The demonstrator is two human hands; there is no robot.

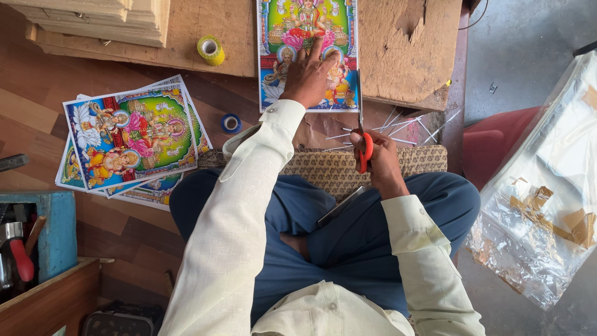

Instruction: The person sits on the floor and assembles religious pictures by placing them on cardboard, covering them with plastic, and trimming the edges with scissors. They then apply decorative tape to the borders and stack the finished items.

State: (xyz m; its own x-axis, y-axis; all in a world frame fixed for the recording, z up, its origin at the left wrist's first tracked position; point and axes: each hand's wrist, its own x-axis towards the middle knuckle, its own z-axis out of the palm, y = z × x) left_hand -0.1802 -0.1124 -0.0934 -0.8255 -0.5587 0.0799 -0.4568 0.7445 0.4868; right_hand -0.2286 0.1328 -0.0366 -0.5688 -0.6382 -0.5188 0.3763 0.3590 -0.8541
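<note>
On the board [404, 56] ahead, the left hand [308, 78] lies flat, fingers spread, pressing a colourful print [308, 25]. The right hand [379, 162] grips red-handled scissors [362, 130], blades along the print's right edge. More prints [127, 137] lie stacked to the left.

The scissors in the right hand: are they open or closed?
Closed, it seems: the scissors show one thin straight blade line beside the print, with no visible gap.

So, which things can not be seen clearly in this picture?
Head view only:
- Colourful print: top cut off by the frame edge; middle hidden under the left hand.
- Scissors: handles partly hidden by the right hand.
- Stack of prints: lower sheets covered by the top one.
</note>
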